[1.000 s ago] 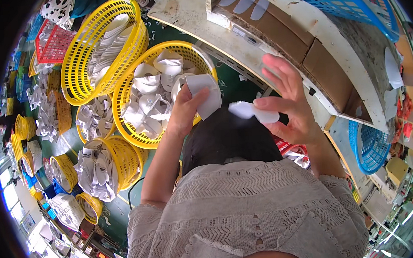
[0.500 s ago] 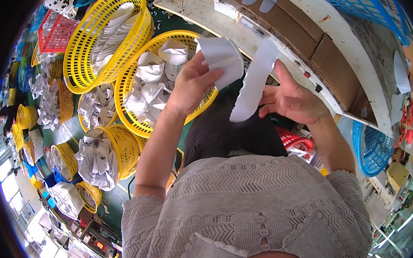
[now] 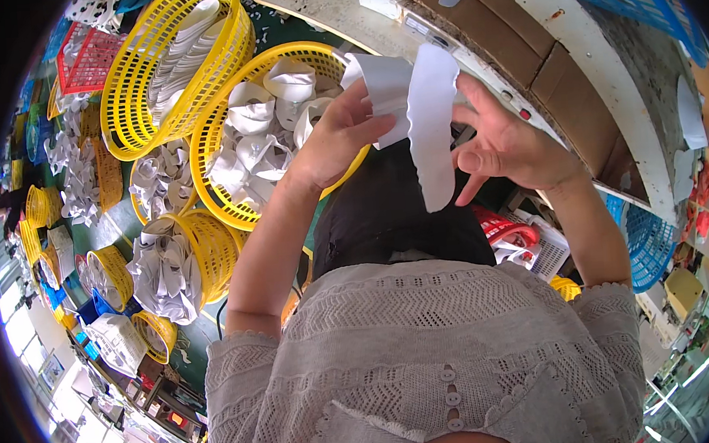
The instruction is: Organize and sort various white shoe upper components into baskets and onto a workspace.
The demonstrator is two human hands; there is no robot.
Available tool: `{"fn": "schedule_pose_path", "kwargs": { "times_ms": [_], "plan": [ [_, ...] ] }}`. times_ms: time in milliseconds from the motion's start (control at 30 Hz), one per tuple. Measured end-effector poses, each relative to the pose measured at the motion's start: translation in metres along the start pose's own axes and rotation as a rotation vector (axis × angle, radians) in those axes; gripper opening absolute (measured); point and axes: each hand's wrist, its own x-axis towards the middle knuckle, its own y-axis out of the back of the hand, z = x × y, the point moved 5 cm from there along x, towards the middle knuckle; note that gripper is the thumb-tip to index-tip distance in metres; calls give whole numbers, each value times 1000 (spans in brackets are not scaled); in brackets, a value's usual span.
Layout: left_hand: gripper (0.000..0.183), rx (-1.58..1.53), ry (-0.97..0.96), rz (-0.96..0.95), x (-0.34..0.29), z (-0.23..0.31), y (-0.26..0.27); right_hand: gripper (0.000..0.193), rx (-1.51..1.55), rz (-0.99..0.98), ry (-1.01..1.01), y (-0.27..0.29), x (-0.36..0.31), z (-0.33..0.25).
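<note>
My left hand [image 3: 337,137] pinches a curved white sheet piece [image 3: 387,85], with thumb in front and fingers behind. Beside it hangs a long, sole-shaped white piece [image 3: 433,131] with a wavy left edge. My right hand [image 3: 504,139] is at this piece's right edge, some fingertips hidden behind it and the other fingers spread. The long piece overlaps the right side of the curved one; whether the two are joined I cannot tell. Below my left hand, a round yellow basket [image 3: 199,170] holds several folded white pieces [image 3: 252,110].
A yellow basket [image 3: 116,98] of stacked white pieces stands at far left. More yellow baskets [image 3: 210,255] with white pieces fill the left side. To the right is a white-edged workbench [image 3: 616,51] with cardboard [image 3: 579,114]. Blue baskets [image 3: 648,244] lie near its ends.
The sole-shaped piece has swung from slanted to nearly upright, shifting slightly left. My right hand has turned, its fingers spreading more. My left hand still grips the curved piece, slightly farther right.
</note>
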Motion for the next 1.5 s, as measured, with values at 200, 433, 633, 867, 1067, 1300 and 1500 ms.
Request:
{"fn": "schedule_pose_path", "kwargs": {
  "times_ms": [200, 433, 633, 867, 1067, 1300, 1500],
  "plan": [
    [52, -43, -43, -8, 1, -1, 1, 90, -457, 104, 208, 1, -1, -20],
    [47, -118, -36, -25, -3, 5, -15, 85, -480, 154, 178, 2, 13, -12],
    [54, -82, -35, -95, -7, 5, -17, 84, -469, 162, 170, 2, 17, -9],
    [57, -61, -32, -106, -9, 9, -19, 83, -479, 170, 185, 2, 17, -9],
    [56, -90, -32, -107, -9, 7, -19, 83, -470, 160, 176, 3, 18, -8],
    [45, -29, -61, -33, -7, 5, -23, 81, -455, 174, 211, 2, 16, -8],
    [32, 41, -141, 69, -4, 5, -28, 79, -451, 175, 209, -1, 16, -8]
  ]
}}
